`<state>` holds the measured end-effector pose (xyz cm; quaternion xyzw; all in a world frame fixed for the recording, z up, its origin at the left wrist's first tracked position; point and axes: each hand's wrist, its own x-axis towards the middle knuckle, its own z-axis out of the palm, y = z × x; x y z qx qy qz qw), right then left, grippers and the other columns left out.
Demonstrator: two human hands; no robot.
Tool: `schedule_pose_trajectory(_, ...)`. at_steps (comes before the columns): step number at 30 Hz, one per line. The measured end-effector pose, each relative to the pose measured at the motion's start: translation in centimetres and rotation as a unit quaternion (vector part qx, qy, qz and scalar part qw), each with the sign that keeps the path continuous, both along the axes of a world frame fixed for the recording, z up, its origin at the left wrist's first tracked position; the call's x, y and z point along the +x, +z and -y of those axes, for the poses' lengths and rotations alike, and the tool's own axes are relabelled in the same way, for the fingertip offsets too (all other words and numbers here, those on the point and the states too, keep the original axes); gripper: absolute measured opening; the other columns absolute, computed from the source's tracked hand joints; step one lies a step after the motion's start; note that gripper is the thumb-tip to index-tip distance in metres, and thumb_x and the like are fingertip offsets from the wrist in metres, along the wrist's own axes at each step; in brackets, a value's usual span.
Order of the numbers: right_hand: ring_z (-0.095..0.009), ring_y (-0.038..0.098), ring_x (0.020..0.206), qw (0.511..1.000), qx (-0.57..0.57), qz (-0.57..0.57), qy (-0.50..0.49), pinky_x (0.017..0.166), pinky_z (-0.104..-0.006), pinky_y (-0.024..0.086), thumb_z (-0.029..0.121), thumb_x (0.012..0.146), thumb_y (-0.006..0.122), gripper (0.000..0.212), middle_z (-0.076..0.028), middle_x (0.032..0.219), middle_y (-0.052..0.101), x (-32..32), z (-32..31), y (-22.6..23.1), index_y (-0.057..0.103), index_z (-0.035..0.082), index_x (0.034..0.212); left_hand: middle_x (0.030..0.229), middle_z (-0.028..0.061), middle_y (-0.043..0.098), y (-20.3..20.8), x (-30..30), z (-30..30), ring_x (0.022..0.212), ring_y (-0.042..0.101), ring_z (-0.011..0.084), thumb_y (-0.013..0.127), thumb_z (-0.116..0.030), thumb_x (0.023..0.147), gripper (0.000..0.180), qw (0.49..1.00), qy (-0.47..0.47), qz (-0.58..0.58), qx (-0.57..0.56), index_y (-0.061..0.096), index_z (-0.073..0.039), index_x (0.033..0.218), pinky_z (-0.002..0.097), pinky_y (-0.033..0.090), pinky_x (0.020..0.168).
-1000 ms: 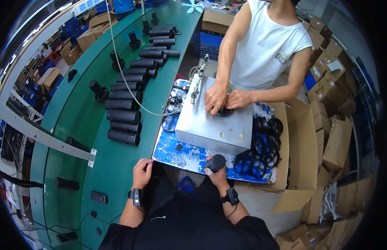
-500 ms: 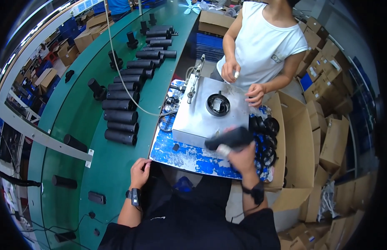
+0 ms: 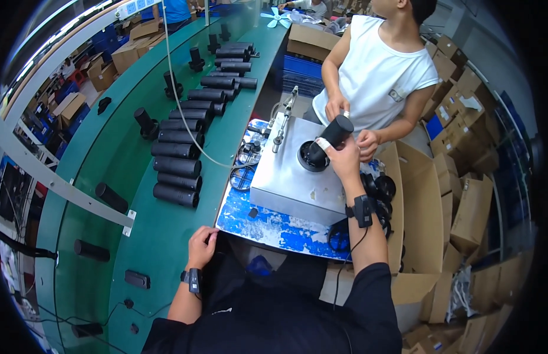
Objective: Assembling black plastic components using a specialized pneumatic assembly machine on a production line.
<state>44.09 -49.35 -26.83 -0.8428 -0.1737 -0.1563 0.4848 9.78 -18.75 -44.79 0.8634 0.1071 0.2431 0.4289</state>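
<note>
My right hand is wrapped round a black cylinder, held tilted over a round black fixture on top of a silver metal box. The cylinder's lower end is at the fixture; whether it is seated inside I cannot tell. White wrapping covers one of my right fingers. My left hand rests loosely curled at the near corner of the blue, paint-worn table, with nothing visible in it. A co-worker's hands are close behind the cylinder.
Rows of black cylinders lie on the green bench at left, some standing farther back. A metal clamp and a hanging cable are beside the box. At right are black round parts and an open carton.
My right hand has carried the black cylinder up and away from me, from the box's near edge to the round fixture. The co-worker's hands are now close to it. My left hand stays put.
</note>
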Motion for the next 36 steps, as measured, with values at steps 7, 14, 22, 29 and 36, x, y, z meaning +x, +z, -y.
schedule_pose_trajectory(7,-0.021,0.075,0.088,0.994,-0.109,-0.006,-0.016,0.082,-0.0341,0.059,0.035,0.079,0.095,0.062,-0.014,0.1,0.078,0.2,-0.5,-0.5,0.067,-0.004,0.12,0.095,0.0139,0.073,0.1,0.0,0.0,0.087,0.072,0.0349,0.071,-0.004,0.094,0.01,1.0,0.008,-0.018,-0.005,0.077,-0.004,0.102,0.0396,0.057,0.076)
schedule_pose_trajectory(14,-0.025,0.076,0.092,0.994,-0.105,-0.021,0.006,0.086,-0.0376,0.059,0.032,0.077,0.095,0.062,-0.015,0.102,0.078,0.4,-0.2,-1.9,0.068,-0.001,0.122,0.095,0.0142,0.073,0.2,0.2,0.2,0.088,0.072,0.0352,0.071,-0.004,0.094,0.009,1.0,0.01,-0.018,0.006,0.077,-0.004,0.101,0.0398,0.057,0.077)
schedule_pose_trajectory(22,-0.036,0.075,0.107,0.978,-0.142,-0.093,0.118,0.098,-0.0428,0.057,0.031,0.076,0.093,0.065,-0.02,0.111,0.077,1.7,1.0,-1.2,0.065,-0.001,0.125,0.093,0.0137,0.071,0.2,0.2,0.1,0.084,0.07,0.0316,0.069,-0.002,0.095,0.009,1.0,0.003,-0.013,0.012,0.076,-0.001,0.101,0.0367,0.055,0.076)
schedule_pose_trajectory(29,-0.027,0.075,0.097,0.993,-0.116,-0.01,-0.022,0.089,-0.04,0.058,0.031,0.077,0.095,0.065,-0.015,0.105,0.077,-0.2,-0.9,-2.7,0.065,-0.001,0.126,0.097,0.0149,0.069,6.1,4.8,0.3,0.091,0.069,0.0311,0.067,0.001,0.095,0.013,0.99,-0.087,0.108,0.027,0.074,0.0,0.106,0.0376,0.055,0.082)
schedule_pose_trajectory(36,-0.033,0.075,0.101,0.994,-0.088,-0.043,0.056,0.091,-0.042,0.058,0.027,0.079,0.092,0.06,-0.018,0.108,0.076,0.3,0.9,-2.2,0.065,0.0,0.126,0.117,0.0209,0.07,12.2,26.8,-1.8,0.115,0.065,0.0386,0.059,-0.022,0.107,0.029,0.976,-0.154,0.08,0.128,0.071,0.002,0.119,0.0447,0.051,0.103)
